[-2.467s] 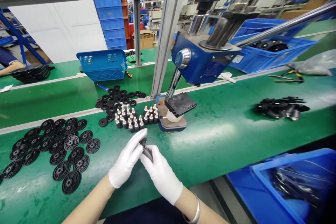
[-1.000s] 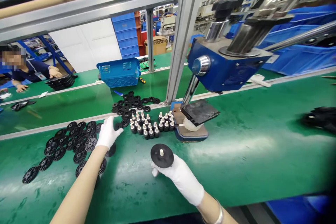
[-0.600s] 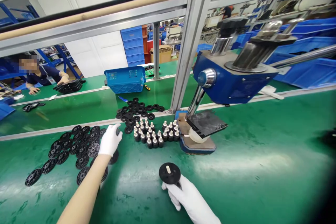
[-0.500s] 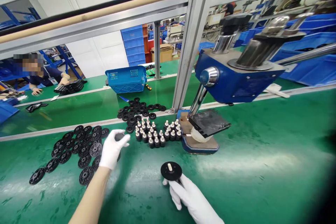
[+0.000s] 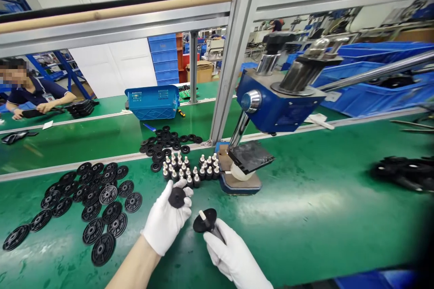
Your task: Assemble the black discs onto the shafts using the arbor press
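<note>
My gloved left hand (image 5: 164,226) is closed on a small black disc (image 5: 176,197) with a raised centre. Just to its right, my gloved right hand (image 5: 233,253) grips a black assembly by its dark stem; on top is a wide black disc (image 5: 208,222) with a white shaft poking up, tilted toward the left hand. A gap separates the two parts. Behind my left hand stand several black cylinders with white tips (image 5: 183,169). Ribbed black wheels (image 5: 105,194) lie spread on the bench at the left, some overlapping.
A blue lever press (image 5: 278,104) stands on the green bench (image 5: 305,221), with a black plate over its base. Small black rings (image 5: 166,140) are piled near a blue basket (image 5: 152,104). Black parts (image 5: 407,171) lie at right. A co-worker (image 5: 37,92) handles black pieces across the bench.
My left hand has moved right from the wheels toward my right hand, turning so the small disc faces me. The assembly in my right hand is now tilted left. The view has shifted right.
</note>
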A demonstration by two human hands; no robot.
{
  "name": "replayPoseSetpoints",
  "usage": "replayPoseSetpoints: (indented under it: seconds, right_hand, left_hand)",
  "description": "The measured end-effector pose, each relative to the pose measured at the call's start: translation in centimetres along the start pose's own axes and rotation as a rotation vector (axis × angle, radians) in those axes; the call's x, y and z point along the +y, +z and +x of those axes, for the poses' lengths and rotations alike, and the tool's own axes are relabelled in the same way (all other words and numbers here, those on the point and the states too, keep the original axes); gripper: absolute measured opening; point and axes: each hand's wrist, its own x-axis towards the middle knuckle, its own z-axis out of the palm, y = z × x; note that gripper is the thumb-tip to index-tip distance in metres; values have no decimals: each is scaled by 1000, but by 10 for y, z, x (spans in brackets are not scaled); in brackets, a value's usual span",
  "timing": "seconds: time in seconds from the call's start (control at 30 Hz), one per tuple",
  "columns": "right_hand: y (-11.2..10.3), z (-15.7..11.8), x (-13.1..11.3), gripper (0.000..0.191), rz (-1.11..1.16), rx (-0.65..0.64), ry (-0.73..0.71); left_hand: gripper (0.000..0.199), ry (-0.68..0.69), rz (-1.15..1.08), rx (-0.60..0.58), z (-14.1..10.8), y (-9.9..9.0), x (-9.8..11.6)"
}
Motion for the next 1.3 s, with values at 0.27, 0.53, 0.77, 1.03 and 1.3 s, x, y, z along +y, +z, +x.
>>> replayPoseSetpoints:
  seconds: [0.27,0.53,0.77,1.03,1.3]
  right_hand:
    - [9,3,-7,32,-242,72,-91]
    - [20,3,-31,20,-449,110,-143]
    - [22,11,-33,17,-696,226,-199]
    - [22,12,-33,20,-816,284,-275]
    - [26,14,-26,26,-1007,363,-509]
  left_hand:
    - [37,114,9,122,8,-7,-8]
    - [33,137,93,20,-1,1,-12]
    - [43,224,320,95,-9,5,-15]
    - [42,367,643,62,-17,6,-22]
    - [34,487,819,64,-14,9,-29]
